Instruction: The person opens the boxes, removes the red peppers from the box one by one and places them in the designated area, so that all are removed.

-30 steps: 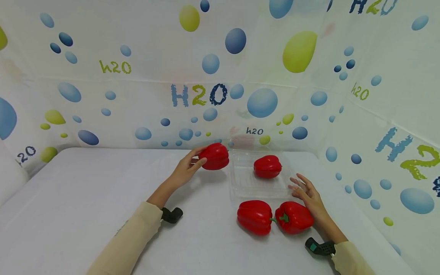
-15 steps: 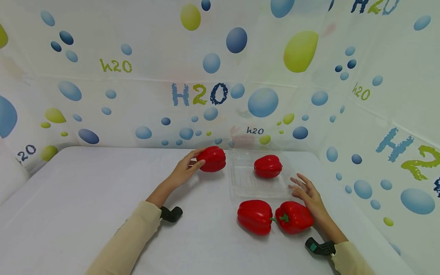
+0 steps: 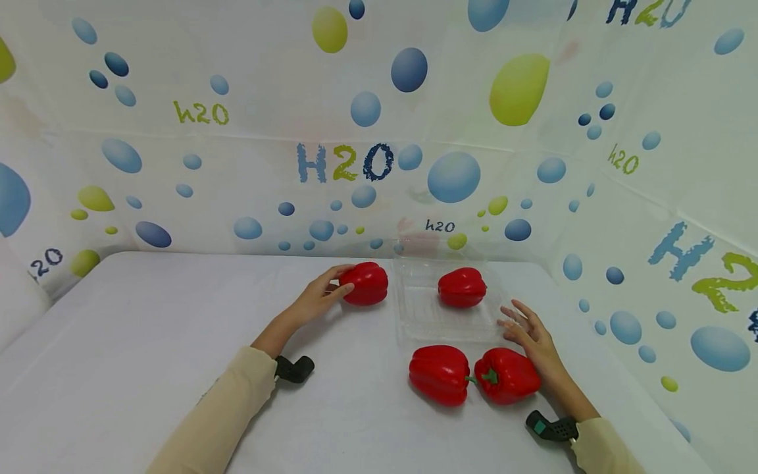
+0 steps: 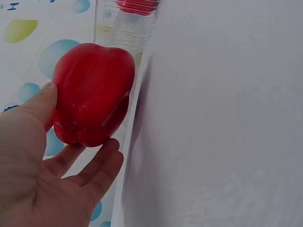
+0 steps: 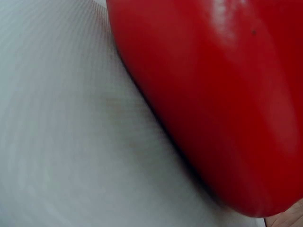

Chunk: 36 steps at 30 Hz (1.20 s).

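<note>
The left hand pinches a red pepper between thumb and fingers, just left of the clear box where another pepper lies; positioning the held one seems the step in hand. The right hand, fingers spread, is at the box's right edge, contact unclear. Bringing the held pepper inside would call for clearing the box's side.

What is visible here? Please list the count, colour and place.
table: 1, white, lower head view
backdrop: 1, white, H2O-printed, behind table
plastic container: 1, clear, on table
held bell pepper: 1, red, left of container
boxed bell pepper: 1, red, in container
front bell peppers: 2, red, in front of container
wrist cameras: 2, black, at wrists
sleeves: 2, beige, on forearms
left hand: 1, bare, holding one pepper
right hand: 1, bare, near container's right side
</note>
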Tool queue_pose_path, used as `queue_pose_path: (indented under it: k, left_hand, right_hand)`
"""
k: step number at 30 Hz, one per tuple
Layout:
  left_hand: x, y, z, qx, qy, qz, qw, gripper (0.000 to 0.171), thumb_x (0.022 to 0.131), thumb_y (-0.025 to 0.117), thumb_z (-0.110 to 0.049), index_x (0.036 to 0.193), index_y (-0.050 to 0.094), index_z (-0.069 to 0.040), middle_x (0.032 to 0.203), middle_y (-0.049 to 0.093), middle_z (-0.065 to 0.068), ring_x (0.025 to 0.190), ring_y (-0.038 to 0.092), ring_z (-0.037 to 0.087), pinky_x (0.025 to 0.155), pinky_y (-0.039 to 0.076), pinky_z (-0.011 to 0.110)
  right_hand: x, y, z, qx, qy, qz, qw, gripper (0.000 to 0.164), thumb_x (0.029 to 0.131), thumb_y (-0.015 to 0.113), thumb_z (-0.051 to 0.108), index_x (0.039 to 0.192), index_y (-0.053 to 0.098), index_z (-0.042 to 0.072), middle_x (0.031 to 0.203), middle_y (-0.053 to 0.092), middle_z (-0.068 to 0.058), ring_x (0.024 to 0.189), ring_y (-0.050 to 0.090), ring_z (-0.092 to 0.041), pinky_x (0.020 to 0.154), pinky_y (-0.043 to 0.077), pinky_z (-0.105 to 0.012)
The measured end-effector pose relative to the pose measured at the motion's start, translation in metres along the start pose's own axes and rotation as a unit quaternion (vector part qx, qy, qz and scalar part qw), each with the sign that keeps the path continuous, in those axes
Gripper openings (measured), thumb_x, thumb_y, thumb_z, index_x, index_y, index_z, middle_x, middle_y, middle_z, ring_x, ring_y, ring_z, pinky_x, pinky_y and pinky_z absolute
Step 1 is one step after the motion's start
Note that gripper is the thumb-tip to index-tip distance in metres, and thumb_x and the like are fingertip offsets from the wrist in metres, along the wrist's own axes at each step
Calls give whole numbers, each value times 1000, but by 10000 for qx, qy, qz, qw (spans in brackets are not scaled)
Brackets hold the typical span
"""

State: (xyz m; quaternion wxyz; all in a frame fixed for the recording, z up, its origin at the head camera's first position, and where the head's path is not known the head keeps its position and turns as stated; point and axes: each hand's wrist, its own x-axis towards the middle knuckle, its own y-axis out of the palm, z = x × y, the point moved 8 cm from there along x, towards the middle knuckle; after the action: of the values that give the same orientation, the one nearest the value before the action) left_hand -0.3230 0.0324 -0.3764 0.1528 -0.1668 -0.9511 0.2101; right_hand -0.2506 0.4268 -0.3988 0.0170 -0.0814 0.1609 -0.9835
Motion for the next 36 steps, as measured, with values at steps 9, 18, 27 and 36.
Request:
queue_pose_path:
  k: [9,18,27,36]
  left_hand:
    - [-1,4,3,73,-11,194,9998,54,100,56,-21,149,35,-10,148,40,21,122,51,41,99,48,49]
    - [-3,5,5,-21,-213,323,9992,57,100,56,-24,150,31,-11,149,37,23,122,52,41,101,46,50]
    - [-3,6,0,-201,-244,333,9989,62,98,59,-24,150,30,-8,150,35,21,133,42,43,107,39,52]
    - [-2,3,-9,61,-69,155,9998,61,96,61,-24,149,33,-9,151,33,18,140,28,39,110,30,62]
  right_hand:
    - [-1,0,0,4,-14,-29,10000,66,103,50,26,156,14,11,155,31,-22,110,56,9,90,48,-15]
    - [-1,0,0,-17,-72,-48,10000,65,103,49,25,156,15,10,154,31,-24,108,56,11,89,48,-14]
    - [0,0,0,-60,-74,-55,9999,65,103,50,26,156,15,10,154,32,-24,109,56,11,89,47,-14]
    - [1,0,0,-49,-126,-47,9999,65,103,49,25,155,15,9,153,31,-25,109,56,10,89,47,-13]
